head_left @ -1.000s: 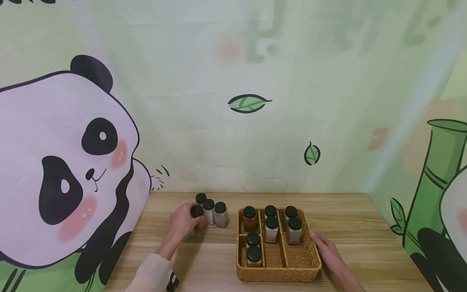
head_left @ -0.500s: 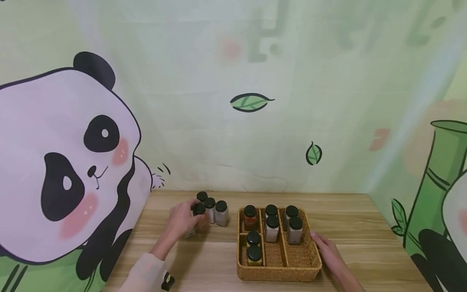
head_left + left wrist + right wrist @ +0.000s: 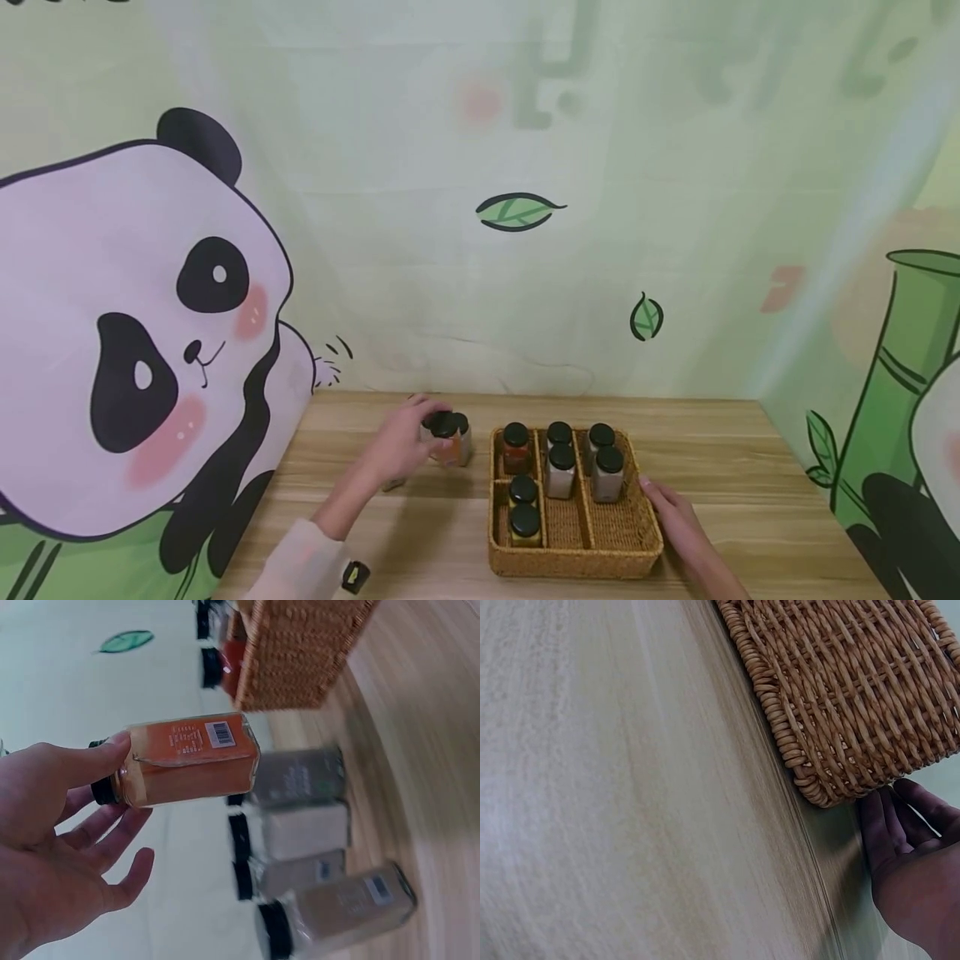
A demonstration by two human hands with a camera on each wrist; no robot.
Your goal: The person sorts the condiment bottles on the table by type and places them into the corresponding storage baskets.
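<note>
- Orange jar (image 3: 191,761), one, black lid: left of the basket, beside the standing jars; I judge it raised off the desk (image 3: 712,454).
- Left hand (image 3: 400,437): thumb and fingers pinching that jar near its lid. I would hold this pinch firm, as the body may swing beneath it.
- Standing jars (image 3: 309,831), four: near the held one. I would lift its base well past them, lest one topple.
- Wicker basket (image 3: 577,563), one, divided: seven jars inside.
- Right hand (image 3: 677,517): fingers against the basket's right side, not gripping; light pressure should steady it.
</note>
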